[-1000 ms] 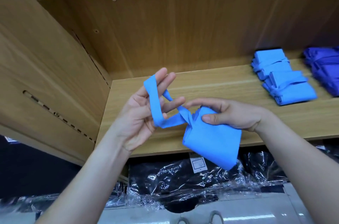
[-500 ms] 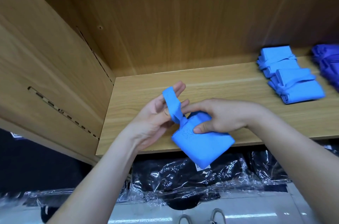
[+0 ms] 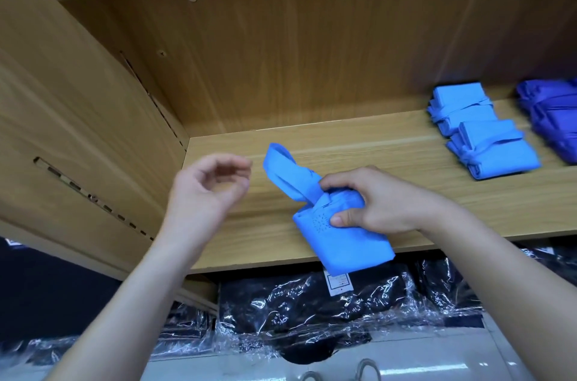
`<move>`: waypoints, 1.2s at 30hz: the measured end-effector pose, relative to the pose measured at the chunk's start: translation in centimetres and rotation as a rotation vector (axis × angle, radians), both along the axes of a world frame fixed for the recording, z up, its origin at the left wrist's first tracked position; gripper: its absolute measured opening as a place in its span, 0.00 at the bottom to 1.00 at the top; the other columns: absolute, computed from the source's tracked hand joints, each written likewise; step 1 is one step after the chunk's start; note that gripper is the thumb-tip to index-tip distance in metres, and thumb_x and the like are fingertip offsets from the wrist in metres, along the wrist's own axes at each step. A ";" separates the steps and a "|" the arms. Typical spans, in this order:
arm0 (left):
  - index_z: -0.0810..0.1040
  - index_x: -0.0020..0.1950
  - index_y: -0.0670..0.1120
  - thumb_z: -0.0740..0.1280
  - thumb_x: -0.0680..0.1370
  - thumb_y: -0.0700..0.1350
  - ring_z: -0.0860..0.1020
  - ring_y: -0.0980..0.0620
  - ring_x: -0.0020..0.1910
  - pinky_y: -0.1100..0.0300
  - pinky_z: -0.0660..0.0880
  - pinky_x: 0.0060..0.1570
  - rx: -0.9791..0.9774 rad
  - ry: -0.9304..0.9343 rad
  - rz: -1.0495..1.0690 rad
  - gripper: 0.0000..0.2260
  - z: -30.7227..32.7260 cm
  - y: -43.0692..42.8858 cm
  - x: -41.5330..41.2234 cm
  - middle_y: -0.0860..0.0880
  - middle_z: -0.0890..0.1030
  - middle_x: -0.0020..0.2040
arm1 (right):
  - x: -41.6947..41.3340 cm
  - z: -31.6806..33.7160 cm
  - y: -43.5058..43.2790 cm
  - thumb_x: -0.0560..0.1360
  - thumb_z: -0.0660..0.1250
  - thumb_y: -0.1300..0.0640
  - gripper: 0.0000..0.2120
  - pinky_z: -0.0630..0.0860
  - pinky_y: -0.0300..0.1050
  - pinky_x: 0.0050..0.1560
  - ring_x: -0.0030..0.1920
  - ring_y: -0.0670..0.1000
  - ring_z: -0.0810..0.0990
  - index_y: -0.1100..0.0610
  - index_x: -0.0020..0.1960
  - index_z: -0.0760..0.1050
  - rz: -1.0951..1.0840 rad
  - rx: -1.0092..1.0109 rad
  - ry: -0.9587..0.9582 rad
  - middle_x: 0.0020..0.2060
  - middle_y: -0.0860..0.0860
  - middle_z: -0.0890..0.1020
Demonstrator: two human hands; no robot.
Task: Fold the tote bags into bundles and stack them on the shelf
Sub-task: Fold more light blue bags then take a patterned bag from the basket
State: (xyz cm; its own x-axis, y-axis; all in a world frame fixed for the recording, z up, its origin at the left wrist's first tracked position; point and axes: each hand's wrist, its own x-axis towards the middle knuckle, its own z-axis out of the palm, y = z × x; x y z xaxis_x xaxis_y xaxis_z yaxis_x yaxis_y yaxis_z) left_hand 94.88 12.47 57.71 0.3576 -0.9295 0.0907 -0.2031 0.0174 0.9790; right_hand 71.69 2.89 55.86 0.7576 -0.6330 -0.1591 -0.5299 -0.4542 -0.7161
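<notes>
The left hand (image 3: 209,190) hangs just left of the bag, blurred, its fingers (image 3: 224,160) loosely curled and apart, holding nothing. To its right is the light-blue tote bag (image 3: 343,243), folded into a bundle and held over the front edge of the wooden shelf (image 3: 359,143). Its handle loop (image 3: 285,170) sticks up loose toward the left hand. The right hand (image 3: 387,202) grips the bundle's top, thumb pressed on the front face. Well right of those fingers lie two tied blue bundles (image 3: 490,146), then purple bundles (image 3: 552,112). The cloth looks light, soft and apt to spring open if released. The loop is the part to take hold of for wrapping.
</notes>
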 end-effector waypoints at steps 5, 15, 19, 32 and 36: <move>0.77 0.63 0.48 0.71 0.70 0.48 0.76 0.50 0.59 0.55 0.69 0.65 -0.363 -1.243 -0.496 0.21 4.0 -1.1 -1.9 0.51 0.80 0.57 | 0.6 0.9 0.9 0.73 0.71 0.49 0.20 0.74 0.47 0.54 0.50 0.46 0.77 0.38 0.62 0.71 0.083 -0.160 0.124 0.49 0.39 0.81; 0.79 0.40 0.50 0.76 0.68 0.47 0.75 0.55 0.35 0.67 0.71 0.40 0.139 0.025 -0.905 0.07 3.2 -0.4 -0.1 0.51 0.79 0.35 | -1.4 0.0 0.0 0.59 0.82 0.48 0.24 0.79 0.40 0.48 0.47 0.47 0.82 0.47 0.53 0.83 -0.002 0.671 -0.704 0.48 0.49 0.84; 0.76 0.39 0.54 0.81 0.60 0.58 0.75 0.52 0.45 0.62 0.71 0.52 0.009 0.093 -0.720 0.18 0.1 0.3 -1.0 0.53 0.76 0.40 | -1.2 -0.6 0.3 0.53 0.85 0.50 0.28 0.81 0.43 0.42 0.41 0.51 0.85 0.51 0.52 0.84 -0.096 0.889 -0.915 0.44 0.54 0.85; 0.77 0.39 0.56 0.80 0.63 0.39 0.80 0.52 0.38 0.58 0.78 0.36 0.040 0.127 -0.112 0.17 -4.0 1.6 -6.7 0.54 0.82 0.40 | 2.9 -2.0 2.4 0.73 0.70 0.61 0.02 0.78 0.39 0.39 0.39 0.49 0.80 0.57 0.46 0.80 -0.782 0.647 -1.009 0.38 0.52 0.83; 0.75 0.43 0.47 0.73 0.70 0.32 0.80 0.56 0.38 0.63 0.76 0.30 0.054 0.148 -0.112 0.13 -4.2 1.0 -6.3 0.52 0.81 0.41 | 2.4 -1.9 3.1 0.69 0.73 0.54 0.15 0.80 0.47 0.43 0.45 0.51 0.83 0.54 0.53 0.73 -0.698 0.742 -0.861 0.45 0.51 0.83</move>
State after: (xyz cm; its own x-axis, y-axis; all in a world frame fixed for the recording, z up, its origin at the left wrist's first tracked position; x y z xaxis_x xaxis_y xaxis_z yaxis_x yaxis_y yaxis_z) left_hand 88.53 13.50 53.51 0.2573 -0.9663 -0.0064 -0.0566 -0.0217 0.9982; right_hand 74.06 6.01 53.99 0.3445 -0.8991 -0.2700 0.2532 0.3660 -0.8955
